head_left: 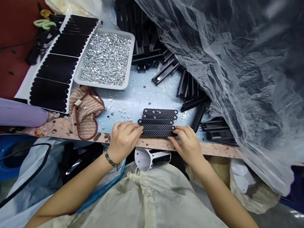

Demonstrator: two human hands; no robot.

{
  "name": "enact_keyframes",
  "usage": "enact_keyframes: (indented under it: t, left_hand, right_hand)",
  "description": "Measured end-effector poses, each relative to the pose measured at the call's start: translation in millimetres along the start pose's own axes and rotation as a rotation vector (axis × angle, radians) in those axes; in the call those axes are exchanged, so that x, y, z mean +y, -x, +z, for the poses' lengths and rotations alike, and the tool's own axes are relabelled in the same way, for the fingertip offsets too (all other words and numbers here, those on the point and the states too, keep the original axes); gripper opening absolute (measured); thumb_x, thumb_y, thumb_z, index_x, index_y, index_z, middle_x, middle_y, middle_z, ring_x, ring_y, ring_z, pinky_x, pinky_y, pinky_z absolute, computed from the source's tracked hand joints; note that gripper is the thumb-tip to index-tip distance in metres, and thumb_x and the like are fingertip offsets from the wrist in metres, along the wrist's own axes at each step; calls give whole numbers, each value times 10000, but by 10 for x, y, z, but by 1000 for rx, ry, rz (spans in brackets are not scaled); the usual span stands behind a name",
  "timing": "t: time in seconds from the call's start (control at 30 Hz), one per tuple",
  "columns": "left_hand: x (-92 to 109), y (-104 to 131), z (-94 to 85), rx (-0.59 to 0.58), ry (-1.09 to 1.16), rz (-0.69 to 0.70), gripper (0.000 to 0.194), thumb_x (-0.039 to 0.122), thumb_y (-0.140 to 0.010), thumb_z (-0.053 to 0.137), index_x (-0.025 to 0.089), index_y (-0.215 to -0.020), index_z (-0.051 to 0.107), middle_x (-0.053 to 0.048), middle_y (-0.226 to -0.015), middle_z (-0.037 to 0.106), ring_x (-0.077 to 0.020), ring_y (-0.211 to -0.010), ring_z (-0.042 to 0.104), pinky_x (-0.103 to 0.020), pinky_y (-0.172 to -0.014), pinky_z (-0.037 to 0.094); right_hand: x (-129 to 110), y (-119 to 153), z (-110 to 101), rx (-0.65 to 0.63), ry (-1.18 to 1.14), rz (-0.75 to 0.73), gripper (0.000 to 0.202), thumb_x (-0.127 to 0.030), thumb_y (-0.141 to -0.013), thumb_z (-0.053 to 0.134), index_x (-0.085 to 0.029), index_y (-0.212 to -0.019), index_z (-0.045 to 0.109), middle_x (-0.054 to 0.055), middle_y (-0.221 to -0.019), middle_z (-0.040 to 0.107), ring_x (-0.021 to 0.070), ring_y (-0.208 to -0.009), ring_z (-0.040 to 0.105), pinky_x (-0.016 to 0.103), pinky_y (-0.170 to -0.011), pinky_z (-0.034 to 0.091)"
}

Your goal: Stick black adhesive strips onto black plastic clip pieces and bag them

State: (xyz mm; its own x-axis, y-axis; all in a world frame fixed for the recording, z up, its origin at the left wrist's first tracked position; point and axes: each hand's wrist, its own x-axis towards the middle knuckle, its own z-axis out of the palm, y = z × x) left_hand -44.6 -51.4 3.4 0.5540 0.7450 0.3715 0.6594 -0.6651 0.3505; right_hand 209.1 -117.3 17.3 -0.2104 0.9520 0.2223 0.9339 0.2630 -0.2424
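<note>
Several black textured strips [157,118] with rounded ends lie side by side near the table's front edge, and small metal washers sit at some of their ends. At the left ends of the nearest strips is my left hand [123,139], its fingers bent together on the end of one strip. My right hand [188,142] pinches the right end of the nearest strip between thumb and forefinger. Loose washers [121,109] are scattered on the blue tabletop left of the row, with a few more to its right.
A white tray [78,78] full of washers stands at the back left, beside sheets of black stickers [49,69]. A brown striped cloth [86,112] lies near the edge. Black plastic parts [166,70] are heaped behind and right, partly under clear plastic sheeting [216,62]. A purple cylinder [10,110] is at left.
</note>
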Motion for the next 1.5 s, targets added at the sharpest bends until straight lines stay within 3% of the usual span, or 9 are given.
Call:
enact_keyframes:
  t: [0.17,0.33,0.5,0.63,0.77,0.9,1.07,1.23,1.5]
  left_hand:
    - [-5,75,-104,-65,-34,45,288,213,-881,573,169,-1164,605,-70,-1088,679,-220,-978,570,-393,-842,372]
    - [16,-197,-96,-35,41,-17,235,207,-895,541,170,-1111,627,-66,-1043,675,-216,-965,547,-384,-869,386]
    - [65,-532,91,-12,-15,113,156,202,-909,525,201,-991,658,-18,-927,695,-205,-891,556,-402,-832,356]
    - [103,-656,167,-36,-62,103,138,208,-902,534,192,-877,669,-22,-818,685,-210,-834,549,-398,-803,345]
    - [128,-715,178,-62,-53,45,133,226,-885,564,183,-808,663,-30,-793,673,-219,-832,543,-388,-776,337]
    - [122,-735,200,-94,-22,12,141,228,-890,555,185,-809,663,-32,-806,671,-221,-839,543,-386,-762,332]
    - [99,-761,249,-92,-5,30,152,241,-892,551,189,-805,664,-43,-795,664,-224,-831,536,-388,-748,328]
    - [115,-713,161,-68,36,71,180,248,-913,516,191,-821,660,-43,-809,674,-217,-830,547,-388,-757,351]
    - [-21,-162,-79,-93,145,44,88,216,-894,556,190,-888,640,-28,-870,689,-177,-843,588,-348,-771,404]
  right_hand:
    - [9,3,-3,-2,24,0,169,-315,-892,581,-184,-994,550,85,-1010,656,213,-932,614,459,-982,412]
    - [-10,-62,-52,37,19,21,274,-428,-849,617,-178,-949,567,114,-1008,626,243,-941,592,469,-962,423]
    - [-68,-430,-25,84,-80,6,154,-225,-932,486,-194,-1026,605,82,-967,643,207,-916,580,403,-940,425]
    - [-90,-788,144,-9,-20,1,191,-222,-946,459,-185,-987,642,74,-931,653,213,-863,546,353,-825,422]
    - [-81,-929,225,-60,55,33,204,-229,-945,465,-185,-885,655,70,-867,644,212,-813,516,346,-776,394]
    - [-34,-743,28,0,-153,37,213,-223,-957,436,-188,-928,645,68,-898,665,194,-858,586,333,-817,447]
    - [1,-199,-229,124,-305,157,128,-227,-926,501,-222,-937,629,16,-864,694,156,-787,657,340,-898,510]
    - [6,79,-111,52,-203,126,152,-187,-937,465,-208,-933,615,28,-866,675,149,-819,646,421,-1036,431]
    - [19,157,-68,65,-68,6,192,-148,-912,516,-190,-1071,614,62,-962,679,160,-860,633,468,-1051,405]
